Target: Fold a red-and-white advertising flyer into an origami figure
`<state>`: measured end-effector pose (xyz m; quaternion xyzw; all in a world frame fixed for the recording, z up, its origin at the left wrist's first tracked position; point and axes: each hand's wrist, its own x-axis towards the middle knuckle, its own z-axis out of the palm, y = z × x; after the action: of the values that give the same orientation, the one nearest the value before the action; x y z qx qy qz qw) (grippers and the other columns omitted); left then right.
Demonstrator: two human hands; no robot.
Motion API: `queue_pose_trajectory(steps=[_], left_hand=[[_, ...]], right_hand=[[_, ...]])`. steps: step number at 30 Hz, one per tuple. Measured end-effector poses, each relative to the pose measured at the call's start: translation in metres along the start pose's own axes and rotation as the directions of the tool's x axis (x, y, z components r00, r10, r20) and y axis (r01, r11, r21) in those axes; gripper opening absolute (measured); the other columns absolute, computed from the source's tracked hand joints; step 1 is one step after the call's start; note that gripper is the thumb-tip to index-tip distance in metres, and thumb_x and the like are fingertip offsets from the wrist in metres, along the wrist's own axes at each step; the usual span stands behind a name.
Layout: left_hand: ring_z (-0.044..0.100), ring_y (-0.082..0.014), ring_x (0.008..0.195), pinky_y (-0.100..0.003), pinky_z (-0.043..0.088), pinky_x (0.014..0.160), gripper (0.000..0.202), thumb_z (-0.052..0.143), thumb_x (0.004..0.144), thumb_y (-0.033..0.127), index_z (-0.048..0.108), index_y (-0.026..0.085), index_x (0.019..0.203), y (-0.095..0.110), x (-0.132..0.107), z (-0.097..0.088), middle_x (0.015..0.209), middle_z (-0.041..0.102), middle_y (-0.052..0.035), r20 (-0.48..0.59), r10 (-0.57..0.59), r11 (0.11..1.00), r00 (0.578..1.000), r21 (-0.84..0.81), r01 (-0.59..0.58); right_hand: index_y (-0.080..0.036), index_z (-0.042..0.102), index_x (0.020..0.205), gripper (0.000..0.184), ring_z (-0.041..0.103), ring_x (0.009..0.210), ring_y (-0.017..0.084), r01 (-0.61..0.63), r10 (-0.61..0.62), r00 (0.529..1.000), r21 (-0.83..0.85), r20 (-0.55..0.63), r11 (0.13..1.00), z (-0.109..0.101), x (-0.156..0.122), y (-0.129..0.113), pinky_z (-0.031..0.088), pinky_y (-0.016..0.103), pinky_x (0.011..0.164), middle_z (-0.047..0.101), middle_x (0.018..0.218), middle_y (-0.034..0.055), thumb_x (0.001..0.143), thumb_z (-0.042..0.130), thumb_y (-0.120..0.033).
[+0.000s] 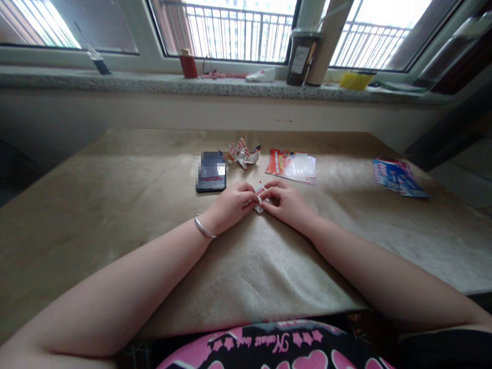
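My left hand (231,205) and my right hand (286,201) meet at the middle of a table covered in tan cloth (115,205). Both pinch a small folded piece of red-and-white paper (260,193) between their fingertips, just above the cloth. A silver bangle (203,228) circles my left wrist. Just beyond the hands lie a dark phone (211,172) and a crumpled, folded red-and-white paper shape (243,153).
A stack of red-and-white sheets (292,165) lies to the right of the paper shape, and blue printed sheets (397,177) lie near the table's right edge. The window sill (154,82) behind carries a red cup (188,64), a dark jar (302,57) and a yellow object (355,80).
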<state>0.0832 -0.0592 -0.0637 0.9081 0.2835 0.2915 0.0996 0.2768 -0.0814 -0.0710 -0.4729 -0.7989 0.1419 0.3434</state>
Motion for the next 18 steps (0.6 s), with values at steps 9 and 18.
queue_pose_trajectory(steps=[9, 18], left_hand=[[0.06, -0.0153, 0.085, -0.027, 0.047, 0.08, 0.012, 0.054, 0.086, 0.02, 0.065, 0.017, 0.086, 0.001, -0.003, -0.011, 0.091, 0.065, -0.006, 0.157, 0.126, 0.991, 0.98, 0.021, -0.131], [0.059, -0.0149, 0.079, -0.025, 0.045, 0.072, 0.017, 0.048, 0.089, 0.022, 0.065, 0.019, 0.089, 0.009, -0.003, -0.011, 0.089, 0.064, -0.0048, 0.187, 0.158, 0.956, 0.97, 0.218, -0.198]], right_hand=[[-0.022, 0.067, 0.081, 0.008, 0.055, 0.09, 0.02, 0.288, -0.27, 0.953, -0.135, 0.137, 0.948, -0.011, -0.002, 0.002, 0.046, 0.035, 0.084, 0.065, 0.088, 0.0049, 0.08, 0.063, -0.029], [-0.023, 0.068, 0.084, 0.016, 0.055, 0.089, 0.02, 0.481, -0.427, 0.872, -0.253, 0.24, 0.839, -0.017, 0.0, -0.003, 0.046, 0.034, 0.081, 0.067, 0.087, 0.0053, 0.087, 0.053, -0.026]])
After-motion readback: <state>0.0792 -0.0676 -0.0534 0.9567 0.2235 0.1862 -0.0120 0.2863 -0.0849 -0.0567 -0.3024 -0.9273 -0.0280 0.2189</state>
